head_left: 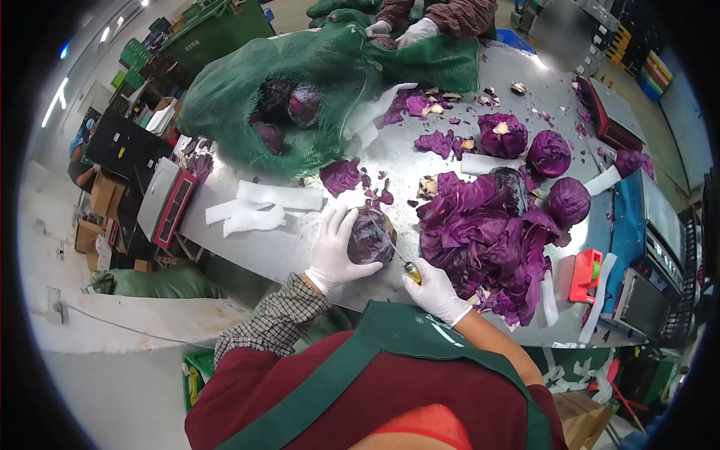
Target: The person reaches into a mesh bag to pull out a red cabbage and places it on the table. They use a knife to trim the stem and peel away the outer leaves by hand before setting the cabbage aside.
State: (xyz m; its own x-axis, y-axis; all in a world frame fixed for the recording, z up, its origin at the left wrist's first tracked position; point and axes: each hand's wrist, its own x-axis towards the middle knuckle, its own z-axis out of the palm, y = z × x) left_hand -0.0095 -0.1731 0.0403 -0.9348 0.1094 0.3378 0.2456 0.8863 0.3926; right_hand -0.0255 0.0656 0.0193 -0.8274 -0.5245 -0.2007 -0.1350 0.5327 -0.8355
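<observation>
A dark purple cabbage sits on the metal table near its front edge. My left hand, in a white glove, is wrapped round the cabbage's left side. In my right hand, also gloved, is a knife with a yellow and black handle, its thin blade reaching up to the cabbage's right side. Loose purple leaves are heaped to the right of my right hand. White foam strips lie left of the cabbage, and a torn leaf lies behind it.
A green mesh sack holding cabbages lies at the back left. Several cabbages stand behind the leaf heap. Scales flank the table; a red tape dispenser is at the right. Across the table are another person's gloved hands.
</observation>
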